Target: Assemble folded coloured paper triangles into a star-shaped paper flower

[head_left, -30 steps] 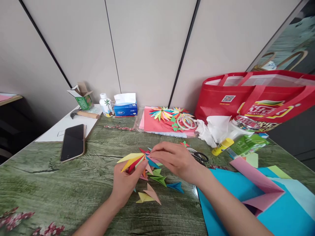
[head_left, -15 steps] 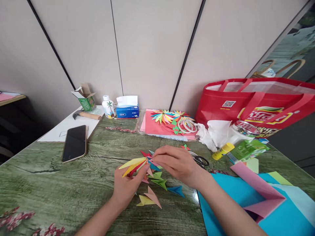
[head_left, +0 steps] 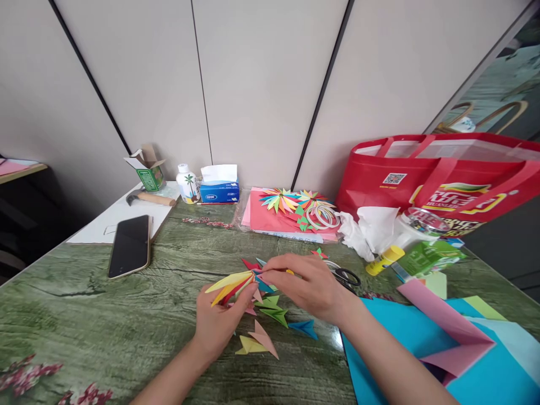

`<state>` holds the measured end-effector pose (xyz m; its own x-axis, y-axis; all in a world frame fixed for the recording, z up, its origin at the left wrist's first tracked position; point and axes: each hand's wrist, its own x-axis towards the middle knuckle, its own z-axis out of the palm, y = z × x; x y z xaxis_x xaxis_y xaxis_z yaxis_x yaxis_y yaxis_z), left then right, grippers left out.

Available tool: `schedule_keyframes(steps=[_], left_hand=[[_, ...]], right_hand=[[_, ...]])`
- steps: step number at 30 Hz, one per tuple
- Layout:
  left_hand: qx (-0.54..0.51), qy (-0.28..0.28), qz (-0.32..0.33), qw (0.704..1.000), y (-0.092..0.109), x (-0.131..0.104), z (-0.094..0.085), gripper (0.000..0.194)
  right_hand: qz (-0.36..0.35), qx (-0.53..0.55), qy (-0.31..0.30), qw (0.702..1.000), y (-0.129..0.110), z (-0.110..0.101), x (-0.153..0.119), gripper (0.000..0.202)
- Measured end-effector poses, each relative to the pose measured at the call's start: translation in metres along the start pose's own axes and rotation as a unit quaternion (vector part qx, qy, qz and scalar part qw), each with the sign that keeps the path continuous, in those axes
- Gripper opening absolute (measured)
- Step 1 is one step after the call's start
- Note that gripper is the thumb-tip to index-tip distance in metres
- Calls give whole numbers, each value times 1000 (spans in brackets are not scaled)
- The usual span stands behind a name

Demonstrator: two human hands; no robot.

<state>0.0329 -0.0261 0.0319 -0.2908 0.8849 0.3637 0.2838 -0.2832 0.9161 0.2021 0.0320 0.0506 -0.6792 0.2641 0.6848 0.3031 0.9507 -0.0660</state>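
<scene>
My left hand (head_left: 219,320) pinches a fan of folded paper pieces (head_left: 231,284) in yellow, orange, red and blue, its thumb at the joined end. My right hand (head_left: 306,284) has its fingers closed on the right side of the same fan; a bit of yellow shows between its fingers. Under and beside the hands lie loose folded pieces: green (head_left: 272,309), blue (head_left: 304,328), yellow (head_left: 251,345) and peach (head_left: 264,338). The hands partly hide red and pink pieces.
A black phone (head_left: 130,246) and a hammer (head_left: 149,197) lie left. Behind are a tissue box (head_left: 219,192) and finished paper stars (head_left: 280,199). Rightward are scissors (head_left: 348,277), a glue stick (head_left: 385,260), a red bag (head_left: 379,174) and blue paper (head_left: 392,332).
Both hands keep their hold on the fan. The right fingers have shifted slightly, and a yellow bit now shows between them. The view has moved a little.
</scene>
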Motion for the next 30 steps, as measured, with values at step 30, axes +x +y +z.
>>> schedule_keyframes(steps=[30], left_hand=[[37,-14,3,999,-2,-1,-2,10]], right_hand=[[80,47,-36,995,0,9,-12,20]])
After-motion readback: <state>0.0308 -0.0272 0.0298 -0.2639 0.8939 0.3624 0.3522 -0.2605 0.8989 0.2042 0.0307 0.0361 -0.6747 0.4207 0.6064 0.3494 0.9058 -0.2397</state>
